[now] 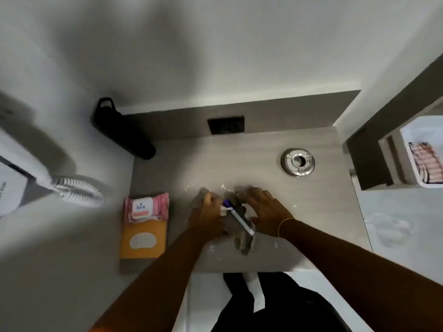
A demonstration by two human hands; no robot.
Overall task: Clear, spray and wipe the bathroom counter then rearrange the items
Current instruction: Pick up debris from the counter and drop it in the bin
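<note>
One readable word only: "kara", in blue on the white flap of a pink wipes pack (146,207), lying well left of the fingers atop an orange box (143,238) with a pale oval patch; no other legible print, small marks on the white paper (9,188) at far left too blurred to read. Both hands over the middle of a grey, wood-grained desk (311,212), flecked with white specks around the fingers. Left hand (206,216) curled, fingers (208,197) clenched on the upper end of a crumpled grey cloth (242,240), soft and creased, trailing down below both hands. Right hand (266,209) flat, fingers (257,194) spread and released, pressing down on the cloth; thin yellow thread at that wrist. Between the two hands, a slim white tube (239,218) with blue band and white cap, tilted diagonally, lying on the cloth just beside the left fingers; whether gripped or merely resting, cannot tell. Up and right of the right fingers, well apart, a round shiny metal ashtray (298,162). Far above the left fingers, a matte black bottle (122,130) with loop handle, leaning in the corner. Beyond the fingertips, a dark rectangular socket plate (225,125) on the grey back strip. Far left, a white coiled cord (79,191) on a wall-mounted unit. Far right, a white tray (412,149) holding something pink-striped.
</note>
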